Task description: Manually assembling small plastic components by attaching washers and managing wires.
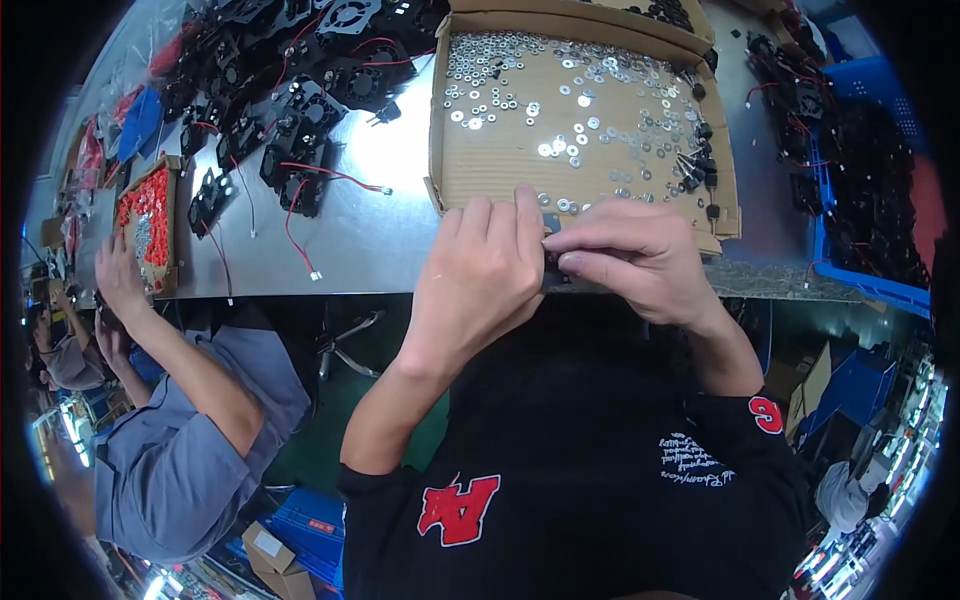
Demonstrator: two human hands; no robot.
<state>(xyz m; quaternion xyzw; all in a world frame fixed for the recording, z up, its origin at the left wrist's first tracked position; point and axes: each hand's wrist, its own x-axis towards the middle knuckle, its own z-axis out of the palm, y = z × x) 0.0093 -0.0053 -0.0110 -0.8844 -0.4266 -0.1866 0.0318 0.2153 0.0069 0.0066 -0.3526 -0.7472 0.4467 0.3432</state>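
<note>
My left hand point(482, 268) and my right hand point(645, 258) meet at the front edge of a shallow cardboard tray point(490, 170). Between their fingertips is a small dark part point(551, 224), mostly hidden by the fingers. The right thumb and forefinger pinch it from the right, while the left fingers curl around it from the other side. Loose metal washers point(575, 150) and nuts point(485, 60) lie scattered over the tray floor. Along its right side sit several small black knobs point(712, 180) and a few screws point(690, 170).
Black fan assemblies point(300, 130) with red and black wires crowd the metal table point(370, 150) on the left. A blue crate point(870, 285) full of black parts stands at right. A co-worker's hand point(120, 275) reaches beside a box of red pieces point(160, 215) at far left.
</note>
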